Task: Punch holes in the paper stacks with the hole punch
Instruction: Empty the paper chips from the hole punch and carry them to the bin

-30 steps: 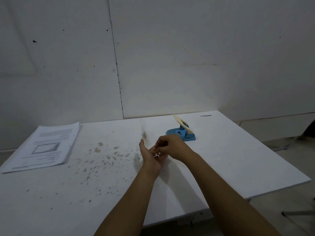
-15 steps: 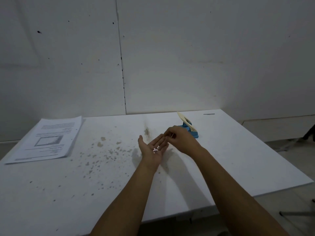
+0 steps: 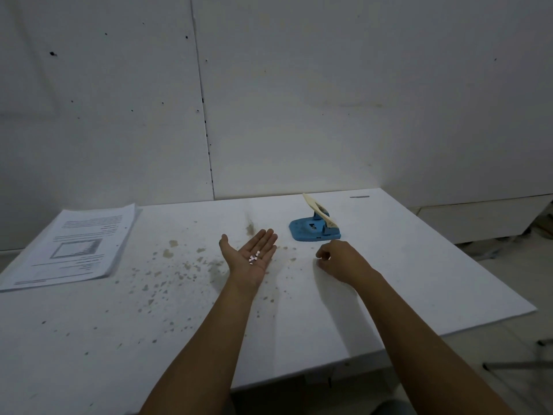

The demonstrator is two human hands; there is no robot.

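A blue hole punch (image 3: 314, 231) with a raised cream lever stands on the white table (image 3: 419, 280), right of centre. A stack of printed paper (image 3: 74, 247) lies at the table's far left. My left hand (image 3: 250, 257) is held palm up with straight fingers over the middle of the table, and several small white paper dots (image 3: 253, 256) lie in its palm. My right hand (image 3: 341, 260) is down on the table just in front of the punch, fingers curled, tips at the surface. Whether they pinch anything is hidden.
Brownish stains and specks (image 3: 179, 265) are scattered over the table's middle and left. A white panelled wall (image 3: 299, 100) runs close behind the table. The table's right edge drops to a tiled floor with a metal leg (image 3: 514, 365) on it.
My right hand has left my left palm and dropped right, onto the table in front of the punch. My left palm stays flat and upturned, with the dots plainly showing.
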